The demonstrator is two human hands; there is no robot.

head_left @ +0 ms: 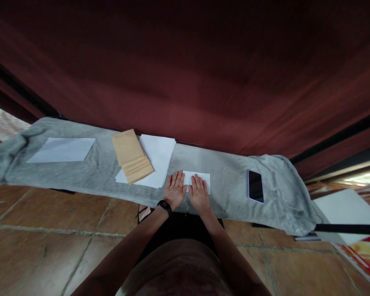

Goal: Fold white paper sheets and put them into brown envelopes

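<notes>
A small folded white paper [201,177] lies on the grey cloth [231,185] near its front edge. My left hand [174,190] lies flat with fingers stretched out, its fingertips at the paper's left edge. A black band circles that wrist. My right hand [199,193] presses flat on the same paper, fingers together and extended. Both hands hold nothing.
A stack of tan envelopes [131,160] rests on a pile of white sheets [158,158] to the left of my hands. Farther left lies one white sheet [61,149]. A dark phone [255,186] lies to the right. A dark red curtain [185,70] hangs behind; tiled floor below.
</notes>
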